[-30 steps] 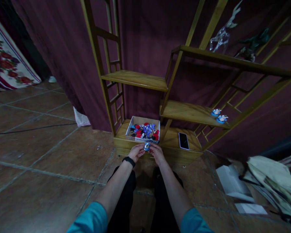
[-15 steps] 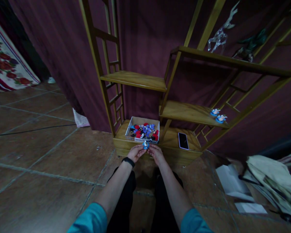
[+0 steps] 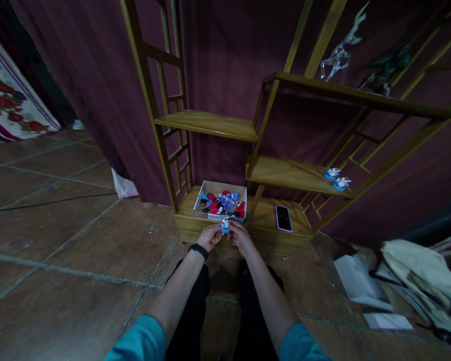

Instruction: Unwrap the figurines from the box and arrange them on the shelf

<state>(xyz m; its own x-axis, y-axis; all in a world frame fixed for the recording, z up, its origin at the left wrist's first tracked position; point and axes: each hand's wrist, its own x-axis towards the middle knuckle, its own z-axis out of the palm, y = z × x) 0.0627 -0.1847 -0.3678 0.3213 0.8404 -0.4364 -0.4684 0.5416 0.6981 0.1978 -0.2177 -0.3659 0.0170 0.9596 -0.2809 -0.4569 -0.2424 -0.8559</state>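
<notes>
Left hand and right hand both pinching small blue-and-white figurine. Looks light, stiff, perhaps slippery; best gripped low, around blue base.

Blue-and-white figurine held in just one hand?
No, the left hand and the right hand both have fingers on the figurine, in front of the open box.

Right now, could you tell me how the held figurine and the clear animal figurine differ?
The held figurine is blue and white; the clear animal figurine is transparent. The held figurine is smaller than the clear one. The held one is between the left hand and right hand; the clear one stands on the upper shelf.
</notes>
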